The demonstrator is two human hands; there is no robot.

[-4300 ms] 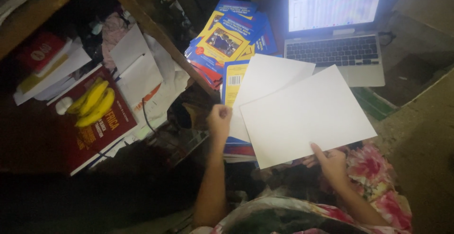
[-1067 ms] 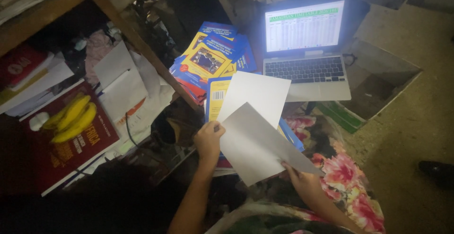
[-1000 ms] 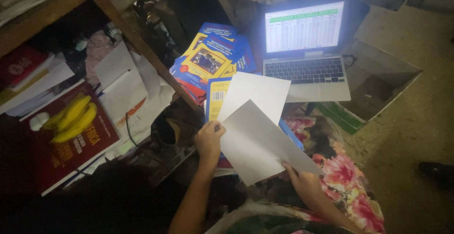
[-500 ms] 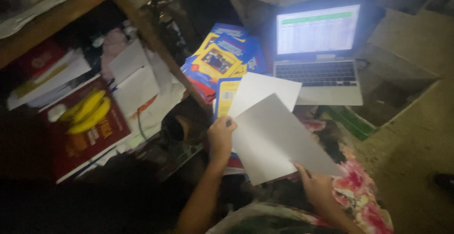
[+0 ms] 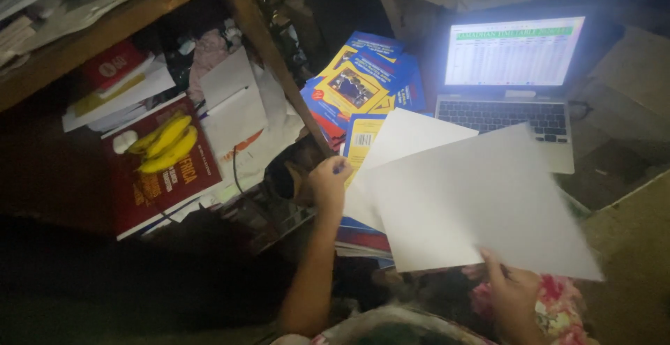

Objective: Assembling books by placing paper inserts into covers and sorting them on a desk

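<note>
Two blank white sheets were held up over the blue and yellow booklets (image 5: 359, 83): the left hand (image 5: 329, 181) pinched the rear sheet (image 5: 405, 139), the right hand (image 5: 513, 290) gripped the front sheet (image 5: 474, 202) (bottom edge), before the lit laptop (image 5: 513, 73).

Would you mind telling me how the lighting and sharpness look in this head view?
Head view: dim overall, lit mainly by the glowing laptop screen, which is overexposed; the front white sheet in the right hand catches that light; the lower left falls into near-black shadow; the left hand and the bananas look soft and grainy.
</note>
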